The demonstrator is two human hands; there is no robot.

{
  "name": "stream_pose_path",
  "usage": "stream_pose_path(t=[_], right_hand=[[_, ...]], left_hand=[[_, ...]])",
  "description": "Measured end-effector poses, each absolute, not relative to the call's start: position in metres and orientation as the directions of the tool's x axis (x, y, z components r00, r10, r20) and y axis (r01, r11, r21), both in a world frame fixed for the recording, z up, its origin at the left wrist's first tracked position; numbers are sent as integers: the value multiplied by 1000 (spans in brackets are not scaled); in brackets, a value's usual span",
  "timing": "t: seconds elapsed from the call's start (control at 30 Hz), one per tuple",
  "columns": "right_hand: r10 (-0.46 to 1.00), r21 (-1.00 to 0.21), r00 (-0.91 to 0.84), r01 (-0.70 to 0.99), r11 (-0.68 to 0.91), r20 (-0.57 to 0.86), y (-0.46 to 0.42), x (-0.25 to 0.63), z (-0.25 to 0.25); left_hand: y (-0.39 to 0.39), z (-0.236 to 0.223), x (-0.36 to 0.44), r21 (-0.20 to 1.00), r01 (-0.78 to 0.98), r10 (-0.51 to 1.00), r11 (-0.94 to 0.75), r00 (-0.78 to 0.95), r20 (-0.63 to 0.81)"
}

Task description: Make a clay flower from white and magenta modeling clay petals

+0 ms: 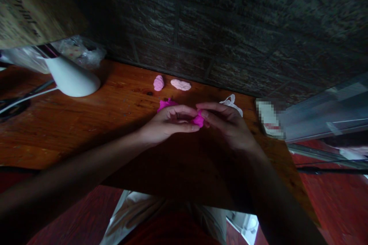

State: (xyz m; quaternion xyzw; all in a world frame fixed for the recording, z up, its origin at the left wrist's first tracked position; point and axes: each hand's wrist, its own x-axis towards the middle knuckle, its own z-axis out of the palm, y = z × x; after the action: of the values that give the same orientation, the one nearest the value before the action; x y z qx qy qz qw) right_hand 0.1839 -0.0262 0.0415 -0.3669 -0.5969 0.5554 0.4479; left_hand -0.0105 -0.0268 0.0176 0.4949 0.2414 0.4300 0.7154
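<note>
Left hand (160, 127) and right hand (234, 128) pinch my crumpled magenta lump (198, 120) between them, toward the brown wooden table's (122, 92) far edge.

The table (123, 95) is wood, with a bit of shine and dark knots. Behind it, the wall (186, 23) looks like rough stone. On the table, the white cone (74, 80) looks smooth, the see-through bag (82, 51) is crinkly, shiny plastic, and the pale pink lump (180, 84) is bumpy and matt. Over it, the bright pink lump (198, 120) looks matt too.
</note>
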Motion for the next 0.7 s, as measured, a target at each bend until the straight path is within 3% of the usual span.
stream_pose_path(t=[0.2, 0.5, 0.7], right_hand=[[940, -994, -324, -70, 87, 105, -24, 186, 39], [943, -987, -324, -158, 18, 69, -23, 181, 37], [942, -980, -335, -195, -49, 19, -25, 176, 32]], left_hand=[[-28, 17, -11, 913, -384, 880, 134, 471, 69], [-30, 22, -11, 948, -294, 890, -120, 391, 234], [-32, 21, -10, 954, -282, 920, -97, 341, 195]])
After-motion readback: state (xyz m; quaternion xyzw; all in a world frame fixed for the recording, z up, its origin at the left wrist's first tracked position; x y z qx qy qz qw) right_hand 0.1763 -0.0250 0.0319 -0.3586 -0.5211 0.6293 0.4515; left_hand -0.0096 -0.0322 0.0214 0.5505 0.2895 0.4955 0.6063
